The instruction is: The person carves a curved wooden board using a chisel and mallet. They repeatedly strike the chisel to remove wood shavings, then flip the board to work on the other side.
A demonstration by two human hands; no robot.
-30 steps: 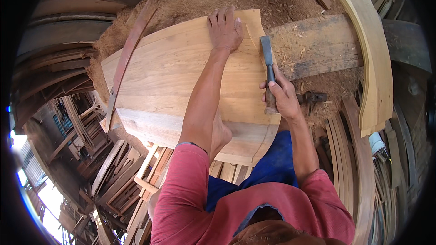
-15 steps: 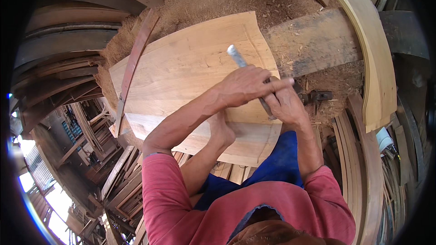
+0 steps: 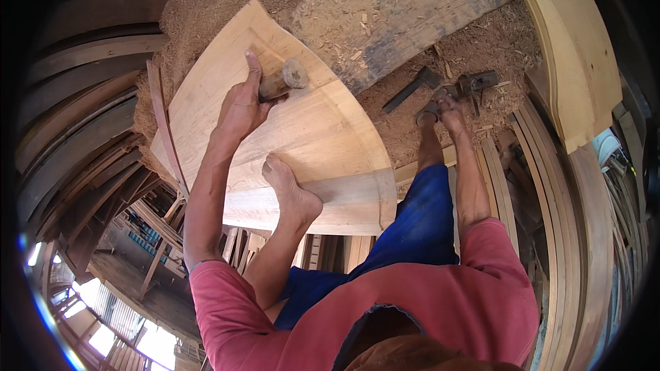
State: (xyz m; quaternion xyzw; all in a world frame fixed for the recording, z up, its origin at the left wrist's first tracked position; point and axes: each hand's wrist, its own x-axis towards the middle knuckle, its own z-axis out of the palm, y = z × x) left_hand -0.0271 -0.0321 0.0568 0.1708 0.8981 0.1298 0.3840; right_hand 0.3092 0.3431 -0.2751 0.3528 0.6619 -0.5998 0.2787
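Observation:
My left hand (image 3: 240,106) is closed on a thick, round-ended cylindrical tool (image 3: 275,84), its worn end turned upward; the rest of the tool is hidden. It is over a pale wooden panel (image 3: 330,120) with a curved, moulded edge, and its thumb points up along the tool. My right hand (image 3: 450,111) reaches down to the sawdust, with fingers bent round a dark thing mostly hidden from view. Right beside it lie a dark metal tool with a blocky head (image 3: 478,82) and a dark hammer-like tool (image 3: 412,88).
My bare left foot (image 3: 292,192) presses on the panel; my right foot (image 3: 427,118) is near the tools. A worn plank (image 3: 405,10) lies beyond in sawdust. A curved pale timber (image 3: 577,41) arches at right. A reddish strip (image 3: 165,124) borders the panel's left side.
My hands, together on a rod-like tool over the panel before, are now apart. My left moved left and farther away with a tool; my right went to the tools on the right. The view has shifted.

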